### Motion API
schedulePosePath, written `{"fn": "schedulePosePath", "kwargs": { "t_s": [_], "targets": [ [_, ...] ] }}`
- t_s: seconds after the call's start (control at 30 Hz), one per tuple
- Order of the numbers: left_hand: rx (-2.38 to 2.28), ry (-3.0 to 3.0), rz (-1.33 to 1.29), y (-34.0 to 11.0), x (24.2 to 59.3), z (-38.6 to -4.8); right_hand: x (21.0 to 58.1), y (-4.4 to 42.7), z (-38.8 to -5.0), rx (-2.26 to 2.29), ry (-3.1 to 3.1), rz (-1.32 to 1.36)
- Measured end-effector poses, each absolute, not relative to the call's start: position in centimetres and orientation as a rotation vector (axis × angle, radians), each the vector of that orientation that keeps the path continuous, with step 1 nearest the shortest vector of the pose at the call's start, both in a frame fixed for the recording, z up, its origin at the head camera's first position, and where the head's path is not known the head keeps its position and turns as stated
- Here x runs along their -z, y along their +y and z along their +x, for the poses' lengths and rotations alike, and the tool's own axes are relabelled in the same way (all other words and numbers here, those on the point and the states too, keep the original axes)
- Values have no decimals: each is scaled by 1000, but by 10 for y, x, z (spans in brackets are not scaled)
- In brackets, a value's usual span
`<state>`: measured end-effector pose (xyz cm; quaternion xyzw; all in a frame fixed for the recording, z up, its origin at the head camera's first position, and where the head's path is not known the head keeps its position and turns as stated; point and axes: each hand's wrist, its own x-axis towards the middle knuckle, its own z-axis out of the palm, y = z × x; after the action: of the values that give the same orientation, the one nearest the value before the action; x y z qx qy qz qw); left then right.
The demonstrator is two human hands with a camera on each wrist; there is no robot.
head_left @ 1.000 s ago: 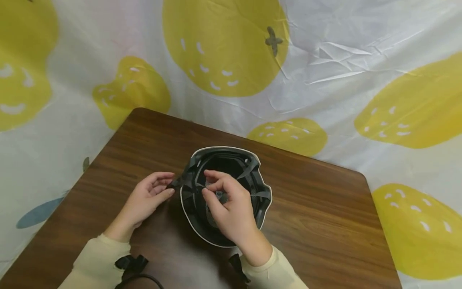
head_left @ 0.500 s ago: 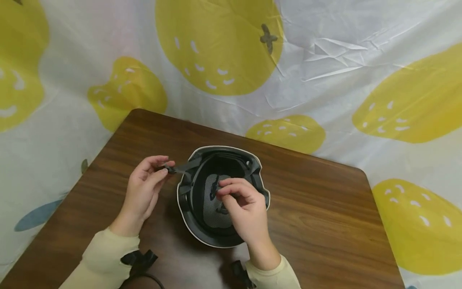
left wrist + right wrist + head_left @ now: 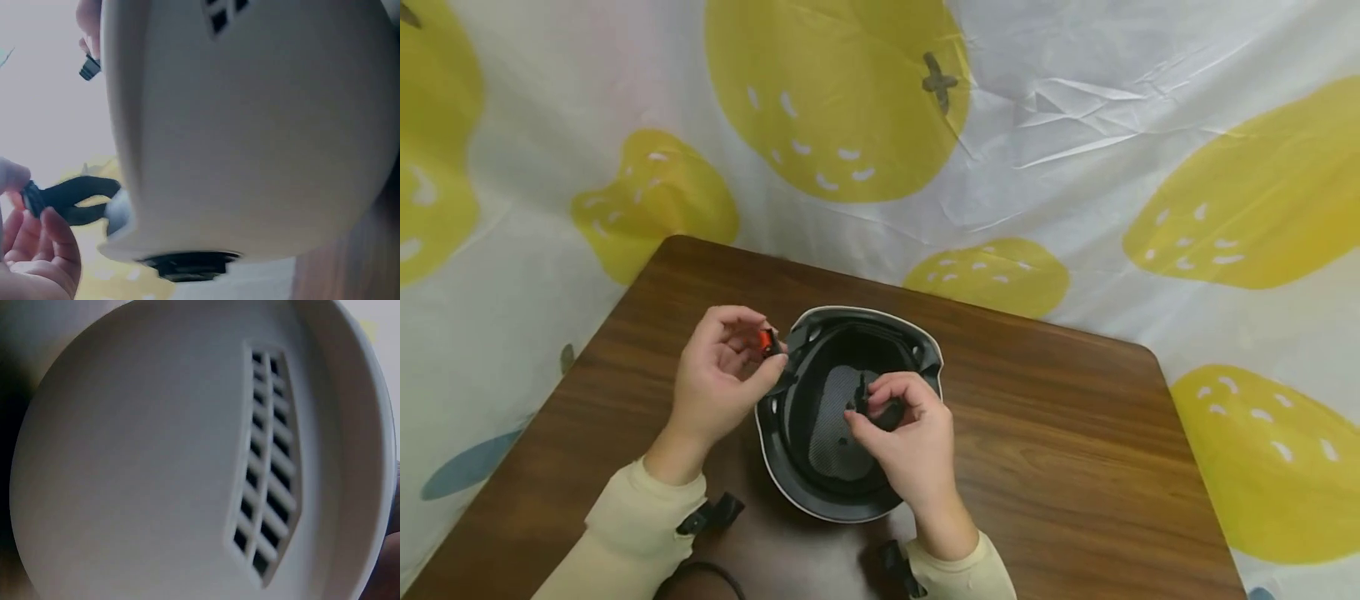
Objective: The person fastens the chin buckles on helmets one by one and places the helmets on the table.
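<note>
A white helmet (image 3: 808,493) lies upside down on the table, its black padded inside facing up. At its left rim my left hand (image 3: 711,379) pinches a black strap buckle with an orange-red part (image 3: 767,341) between thumb and fingers. In the left wrist view, a forked black strap (image 3: 81,187) runs from that buckle to the helmet. Over the helmet's opening, my right hand (image 3: 917,446) pinches another small black buckle piece (image 3: 861,395). The two pieces are apart. Only the pale outer shell (image 3: 156,456) and its slotted vent (image 3: 265,469) fill most of the right wrist view.
The brown wooden table (image 3: 1060,450) extends around the helmet. Behind it hangs a white cloth (image 3: 1060,183) with yellow fruit prints. A black cable (image 3: 703,568) curves at the near edge between the forearms.
My left hand has risen and turned, bringing the orange-red part into view. My right hand has shifted right and turned, showing its black buckle piece. The head view has shifted slightly.
</note>
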<state>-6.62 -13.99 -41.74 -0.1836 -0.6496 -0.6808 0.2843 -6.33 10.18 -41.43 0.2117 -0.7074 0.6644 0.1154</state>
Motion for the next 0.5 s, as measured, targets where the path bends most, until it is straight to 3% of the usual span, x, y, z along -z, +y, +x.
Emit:
{"fn": "schedulePosePath", "kwargs": {
  "t_s": [0.5],
  "targets": [
    [1511, -2028, -810, -130, 412, -67, 412, 109, -70, -2485, -1942, 523]
  ]
}}
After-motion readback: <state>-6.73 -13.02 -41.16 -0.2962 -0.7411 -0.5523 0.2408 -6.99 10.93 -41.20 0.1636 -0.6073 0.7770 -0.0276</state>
